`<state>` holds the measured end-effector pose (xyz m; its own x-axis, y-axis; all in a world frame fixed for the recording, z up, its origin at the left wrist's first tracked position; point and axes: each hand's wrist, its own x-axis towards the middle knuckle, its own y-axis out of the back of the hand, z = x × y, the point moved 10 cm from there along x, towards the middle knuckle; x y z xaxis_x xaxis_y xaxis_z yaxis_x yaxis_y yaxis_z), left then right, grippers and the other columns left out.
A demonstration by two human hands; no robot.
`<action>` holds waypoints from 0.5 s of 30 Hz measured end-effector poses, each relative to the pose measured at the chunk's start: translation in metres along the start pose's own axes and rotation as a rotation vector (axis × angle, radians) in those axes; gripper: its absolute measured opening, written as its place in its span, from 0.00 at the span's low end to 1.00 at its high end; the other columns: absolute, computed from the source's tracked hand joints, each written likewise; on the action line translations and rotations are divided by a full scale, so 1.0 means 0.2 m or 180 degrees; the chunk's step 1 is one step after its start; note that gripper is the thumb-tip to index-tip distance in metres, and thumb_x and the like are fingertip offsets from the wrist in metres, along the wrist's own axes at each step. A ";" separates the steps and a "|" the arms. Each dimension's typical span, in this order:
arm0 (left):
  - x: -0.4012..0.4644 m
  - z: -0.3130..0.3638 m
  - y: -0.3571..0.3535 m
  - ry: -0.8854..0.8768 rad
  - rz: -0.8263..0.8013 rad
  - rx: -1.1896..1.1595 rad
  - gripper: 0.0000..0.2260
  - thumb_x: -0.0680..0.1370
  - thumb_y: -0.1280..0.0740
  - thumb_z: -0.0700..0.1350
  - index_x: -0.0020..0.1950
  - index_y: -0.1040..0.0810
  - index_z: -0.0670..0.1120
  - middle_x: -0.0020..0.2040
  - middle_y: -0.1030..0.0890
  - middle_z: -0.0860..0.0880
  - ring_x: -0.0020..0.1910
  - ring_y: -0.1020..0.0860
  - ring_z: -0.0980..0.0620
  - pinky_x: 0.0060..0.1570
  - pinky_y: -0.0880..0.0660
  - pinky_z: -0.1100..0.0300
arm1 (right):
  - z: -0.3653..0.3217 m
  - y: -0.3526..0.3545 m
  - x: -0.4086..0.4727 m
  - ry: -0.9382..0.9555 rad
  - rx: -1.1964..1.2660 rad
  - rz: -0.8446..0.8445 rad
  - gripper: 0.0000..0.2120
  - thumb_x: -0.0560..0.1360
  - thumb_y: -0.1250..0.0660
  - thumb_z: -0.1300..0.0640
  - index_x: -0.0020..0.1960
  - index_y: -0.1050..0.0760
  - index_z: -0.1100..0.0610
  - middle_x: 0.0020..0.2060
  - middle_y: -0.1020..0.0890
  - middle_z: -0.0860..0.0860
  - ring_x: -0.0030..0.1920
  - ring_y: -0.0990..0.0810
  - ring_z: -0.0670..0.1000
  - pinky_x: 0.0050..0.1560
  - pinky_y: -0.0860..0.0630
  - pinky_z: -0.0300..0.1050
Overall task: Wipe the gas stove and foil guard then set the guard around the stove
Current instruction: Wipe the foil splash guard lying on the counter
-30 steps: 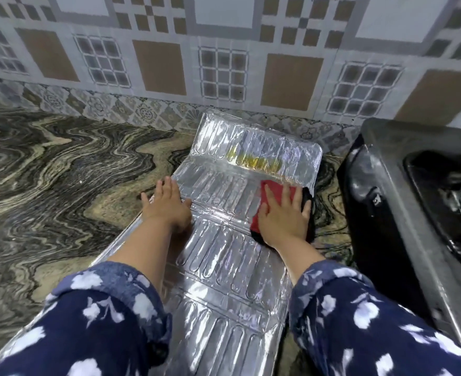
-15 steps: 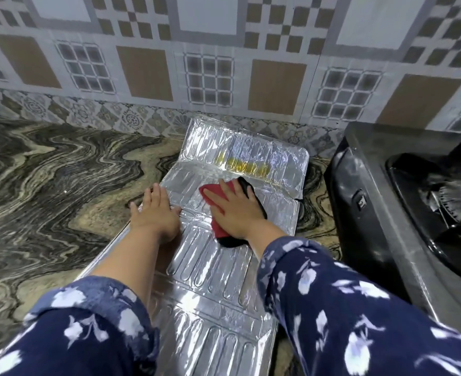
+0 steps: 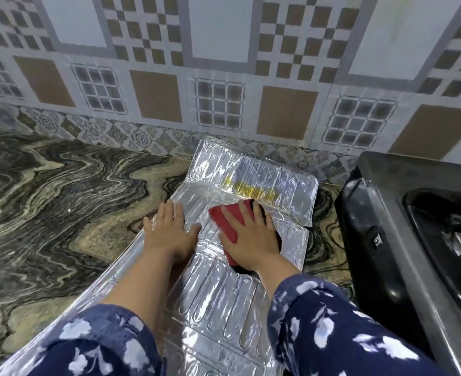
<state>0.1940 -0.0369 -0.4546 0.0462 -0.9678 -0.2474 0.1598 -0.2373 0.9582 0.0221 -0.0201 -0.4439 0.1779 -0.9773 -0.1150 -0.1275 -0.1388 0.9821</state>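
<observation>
Two bare hands are working on the foil guard (image 3: 224,299), which is lying flat on the marbled countertop (image 3: 61,202), its far panel tilting up against the tiled wall (image 3: 224,77). The left hand (image 3: 169,234) is pressing down on the guard's left edge with fingers straight and spread, pinning the sheet. The right hand (image 3: 251,240) is lying flat, fingers extended, on a red and black cloth (image 3: 228,226) and pressing it onto the middle panel, just short of a yellow oily streak (image 3: 251,189) on the raised far panel. The guard is looking thin, light and easily creased: embossed ribs are giving it a little stiffness, but it will probably buckle at the fold lines if lifted from one corner, and its shiny surface is likely letting it slide under a wiping stroke, hence the pinning hand. Taking it by two opposite panel edges, near the folds, seems the safest hold. The gas stove (image 3: 413,240) is standing just beside the guard on the right, dark and heavy-looking, with its knob (image 3: 376,238) facing the foil; its side is crowding the right hand's sweep, and the wall is limiting any push forward.
</observation>
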 end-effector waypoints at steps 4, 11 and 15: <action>-0.02 -0.02 0.00 0.0017 -0.0065 -0.0057 0.30 0.80 0.55 0.61 0.78 0.62 0.50 0.78 0.64 0.47 0.77 0.65 0.50 0.74 0.62 0.42 | -0.03 -0.01 -0.07 0.0042 0.0047 -0.0062 0.29 0.77 0.57 0.34 0.76 0.59 0.37 0.78 0.60 0.49 0.77 0.64 0.57 0.75 0.62 0.60; -0.09 -0.03 -0.02 0.0064 -0.0196 -0.0116 0.27 0.81 0.56 0.57 0.77 0.63 0.54 0.77 0.66 0.48 0.77 0.65 0.50 0.73 0.63 0.41 | -0.09 -0.05 -0.20 0.0115 0.0004 -0.0150 0.28 0.78 0.58 0.35 0.75 0.60 0.36 0.78 0.61 0.48 0.77 0.64 0.56 0.75 0.63 0.60; -0.15 -0.04 -0.02 0.0030 -0.0195 -0.0171 0.26 0.82 0.55 0.56 0.77 0.61 0.56 0.78 0.65 0.49 0.77 0.64 0.50 0.73 0.63 0.41 | -0.14 -0.06 -0.30 0.0162 0.0062 -0.0120 0.27 0.78 0.57 0.36 0.75 0.59 0.36 0.78 0.59 0.47 0.77 0.63 0.55 0.75 0.62 0.60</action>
<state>0.1993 -0.0058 -0.4523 0.0439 -0.9508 -0.3068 0.2153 -0.2909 0.9322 0.0406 0.0440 -0.4440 0.2324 -0.9620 -0.1437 -0.1386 -0.1790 0.9740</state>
